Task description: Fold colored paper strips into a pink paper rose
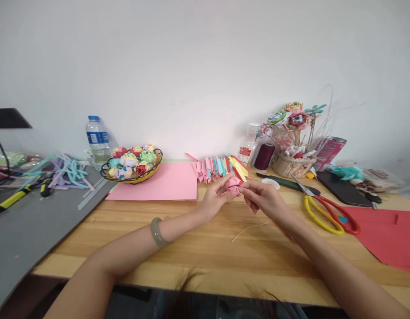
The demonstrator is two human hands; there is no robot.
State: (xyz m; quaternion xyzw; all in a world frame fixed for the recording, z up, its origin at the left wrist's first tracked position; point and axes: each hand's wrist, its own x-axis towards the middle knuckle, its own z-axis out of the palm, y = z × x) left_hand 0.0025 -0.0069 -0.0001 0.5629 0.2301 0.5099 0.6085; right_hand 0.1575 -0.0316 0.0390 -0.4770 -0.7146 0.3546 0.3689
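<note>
Fingers of the left hand (216,197) and right hand (259,195) pinch nearly closed on pink folded paper (233,184).

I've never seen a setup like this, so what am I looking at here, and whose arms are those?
There is no robot here: this single picture comes from a camera worn on a person's head, looking forward and down at their own bare hands. The left hand and right hand hold a small pink folded paper piece between them. On the wooden table lie pink sheets, scissors and red paper. Toward the wall stand a basket of paper flowers and a spool of dark thread.
</note>
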